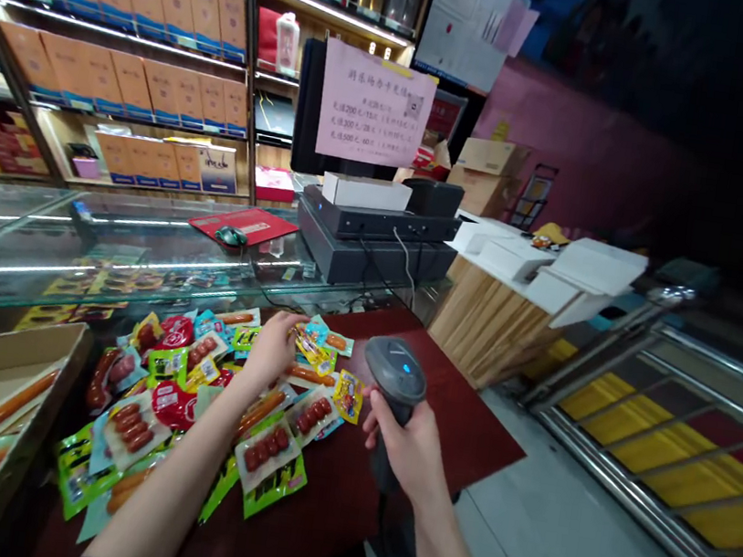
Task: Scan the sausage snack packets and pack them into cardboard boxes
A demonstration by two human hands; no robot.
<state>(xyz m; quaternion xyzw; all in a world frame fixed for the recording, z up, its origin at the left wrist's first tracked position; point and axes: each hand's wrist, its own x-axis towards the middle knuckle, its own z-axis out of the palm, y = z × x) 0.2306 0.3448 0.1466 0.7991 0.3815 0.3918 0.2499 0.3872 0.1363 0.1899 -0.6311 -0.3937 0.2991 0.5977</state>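
Observation:
My right hand (409, 441) is wrapped round the handle of a dark grey barcode scanner (395, 369), held upright above the table's right side. A small blue light glows on its top, and a black cord hangs from its base. Over the far part of a pile of packaged sausages, my left hand (273, 348) has its fingers bent down on a yellow snack packet (314, 351); the fingertips are partly hidden. Around my left forearm lie clear packs of small red sausages (268, 445), green packets (167, 365) and red packets (174, 404).
An open cardboard box (36, 425) with long sausages stands at the left. Behind the dark red table (473, 440) are a glass counter (135, 236), a red mat (261, 224) with a mouse, and a monitor (308, 104) bearing a paper sign. A metal railing (598, 439) stands right.

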